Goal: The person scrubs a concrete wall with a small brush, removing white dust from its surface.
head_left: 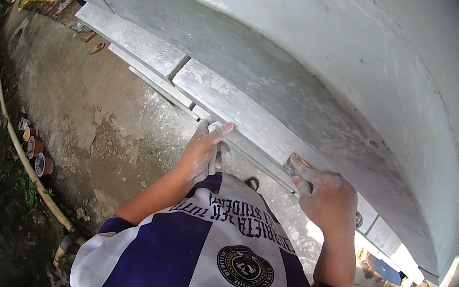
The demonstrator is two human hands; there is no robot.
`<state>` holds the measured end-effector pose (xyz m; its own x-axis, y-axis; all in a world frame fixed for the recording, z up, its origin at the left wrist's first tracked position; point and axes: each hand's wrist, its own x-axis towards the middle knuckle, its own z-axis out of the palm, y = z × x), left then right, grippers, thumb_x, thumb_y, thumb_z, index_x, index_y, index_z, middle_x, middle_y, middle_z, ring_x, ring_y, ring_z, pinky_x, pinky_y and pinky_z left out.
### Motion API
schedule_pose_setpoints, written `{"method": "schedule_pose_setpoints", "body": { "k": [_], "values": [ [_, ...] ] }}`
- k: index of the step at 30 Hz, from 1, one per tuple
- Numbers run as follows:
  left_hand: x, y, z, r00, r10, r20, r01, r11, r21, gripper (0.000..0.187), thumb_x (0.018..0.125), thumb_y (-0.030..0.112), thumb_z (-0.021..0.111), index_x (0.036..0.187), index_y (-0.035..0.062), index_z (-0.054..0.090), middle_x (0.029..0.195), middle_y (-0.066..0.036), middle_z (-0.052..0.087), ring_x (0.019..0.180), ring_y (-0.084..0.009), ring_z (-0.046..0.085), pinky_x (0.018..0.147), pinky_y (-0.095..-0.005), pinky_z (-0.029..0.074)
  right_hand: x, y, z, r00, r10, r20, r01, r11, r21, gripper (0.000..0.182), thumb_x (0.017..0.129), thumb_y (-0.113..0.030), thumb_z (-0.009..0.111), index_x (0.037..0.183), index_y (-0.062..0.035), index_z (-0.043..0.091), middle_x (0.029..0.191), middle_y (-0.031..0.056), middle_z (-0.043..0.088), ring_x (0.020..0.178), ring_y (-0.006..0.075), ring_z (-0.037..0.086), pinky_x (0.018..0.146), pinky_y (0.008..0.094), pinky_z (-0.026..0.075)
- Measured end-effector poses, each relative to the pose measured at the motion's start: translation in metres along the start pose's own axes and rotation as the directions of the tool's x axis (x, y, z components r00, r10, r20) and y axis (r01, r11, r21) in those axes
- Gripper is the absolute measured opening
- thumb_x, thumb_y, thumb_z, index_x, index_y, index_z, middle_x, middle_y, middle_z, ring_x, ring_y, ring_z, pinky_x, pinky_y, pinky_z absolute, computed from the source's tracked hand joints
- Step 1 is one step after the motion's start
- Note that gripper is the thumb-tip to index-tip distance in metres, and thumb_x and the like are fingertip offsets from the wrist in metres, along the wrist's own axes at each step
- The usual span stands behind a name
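Note:
My left hand, dusted with white powder, is at the front edge of a pale grey ledge. Its fingers are bent around a narrow whitish piece whose kind I cannot make out, and the thumb lies toward the ledge edge. Farther right, my right hand, also powdery, pinches a small flat piece against the ledge surface. Most of that piece is hidden by the fingers. Above both hands bulges a large curved, smooth grey-white overhang.
Lower stepped slabs run under the ledge. Stained concrete ground spreads to the left, with several small pots and a long bamboo pole beside plants. At lower right lies a blue oval object.

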<state>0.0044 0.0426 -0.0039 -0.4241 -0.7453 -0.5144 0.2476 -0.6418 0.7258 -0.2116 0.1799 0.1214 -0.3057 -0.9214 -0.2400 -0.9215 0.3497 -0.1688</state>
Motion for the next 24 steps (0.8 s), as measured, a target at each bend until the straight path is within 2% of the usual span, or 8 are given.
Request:
{"method": "schedule_pose_setpoints", "body": {
  "k": [1,4,8,11,13,15,20,24],
  "values": [
    [-0.001,0.000,0.001,1.000,0.005,0.005,-0.004,0.999,-0.037,0.091,0.086,0.037,0.077,0.144,-0.0063,0.021,0.101,-0.010,0.059,0.058,-0.0125,0.059,0.037,-0.0227,0.043,0.009,-0.012,0.002,1.000,-0.026,0.007,0.026,1.000,0.005,0.032,0.089,-0.029,0.065,0.120,-0.0325,0.071,0.088,0.0155,0.071,0.083,0.0349,0.068,0.079,0.0447,0.054],
    [-0.002,0.001,-0.001,0.999,0.005,0.036,-0.003,0.999,-0.046,0.075,0.087,0.035,0.075,0.138,-0.0004,0.033,0.102,-0.007,0.060,0.062,-0.0116,0.060,0.039,-0.0227,0.043,0.033,-0.049,0.002,0.996,-0.084,-0.008,0.084,0.996,0.026,0.032,0.091,-0.028,0.061,0.121,-0.0321,0.071,0.092,0.0155,0.071,0.085,0.0352,0.068,0.079,0.0463,0.054],
    [-0.003,0.000,0.002,1.000,-0.016,-0.008,0.016,1.000,0.016,0.041,0.093,0.043,0.063,0.112,0.0076,0.054,0.103,-0.006,0.061,0.072,-0.0122,0.060,0.042,-0.0228,0.042,0.047,-0.062,0.015,0.993,-0.085,0.080,0.078,0.994,0.080,0.033,0.093,-0.031,0.059,0.125,-0.0328,0.068,0.098,0.0153,0.071,0.089,0.0351,0.068,0.080,0.0471,0.054],
    [0.000,-0.001,0.003,1.000,-0.004,-0.025,0.005,0.999,0.032,0.041,0.093,0.043,0.062,0.112,0.0076,0.054,0.104,-0.007,0.060,0.071,-0.0127,0.059,0.042,-0.0227,0.043,0.031,-0.042,0.012,0.996,-0.089,0.016,0.086,0.990,0.107,0.035,0.094,-0.035,0.060,0.128,-0.0319,0.067,0.106,0.0154,0.070,0.097,0.0338,0.067,0.086,0.0464,0.053],
    [0.000,0.000,0.006,1.000,-0.025,-0.016,0.024,0.999,-0.038,0.039,0.092,0.034,0.069,0.115,0.0090,0.049,0.102,-0.006,0.060,0.065,-0.0102,0.060,0.039,-0.0220,0.043,0.011,-0.010,0.006,0.998,-0.067,-0.009,0.067,0.996,0.064,0.038,0.093,-0.037,0.061,0.131,-0.0310,0.065,0.113,0.0156,0.069,0.102,0.0327,0.066,0.091,0.0451,0.051],
    [0.000,-0.002,0.008,1.000,0.006,0.007,-0.006,0.999,-0.045,0.039,0.092,0.034,0.069,0.113,0.0084,0.049,0.102,-0.007,0.060,0.063,-0.0107,0.060,0.038,-0.0218,0.042,-0.013,0.032,0.006,1.000,-0.006,0.006,0.005,0.990,0.140,0.040,0.088,-0.037,0.069,0.126,-0.0254,0.068,0.118,0.0151,0.067,0.109,0.0324,0.063,0.096,0.0430,0.048],
    [0.001,-0.003,0.017,0.998,0.031,-0.054,-0.033,0.999,-0.021,0.045,0.091,0.033,0.071,0.114,0.0065,0.044,0.097,-0.008,0.057,0.058,-0.0118,0.059,0.035,-0.0224,0.041,-0.066,0.094,0.012,0.944,0.079,-0.319,-0.064,0.996,0.058,0.037,0.077,-0.031,0.081,0.107,-0.0123,0.072,0.110,0.0129,0.069,0.102,0.0358,0.064,0.090,0.0427,0.049],
    [0.002,-0.007,0.028,0.988,0.094,-0.125,-0.094,0.996,0.011,0.050,0.089,0.033,0.074,0.115,0.0047,0.041,0.095,-0.008,0.054,0.057,-0.0125,0.059,0.034,-0.0226,0.040,-0.064,0.103,0.017,0.966,0.082,-0.245,-0.079,0.997,0.022,0.037,0.077,-0.030,0.080,0.108,-0.0119,0.072,0.101,0.0123,0.071,0.096,0.0353,0.065,0.087,0.0430,0.050]
  ]
}}
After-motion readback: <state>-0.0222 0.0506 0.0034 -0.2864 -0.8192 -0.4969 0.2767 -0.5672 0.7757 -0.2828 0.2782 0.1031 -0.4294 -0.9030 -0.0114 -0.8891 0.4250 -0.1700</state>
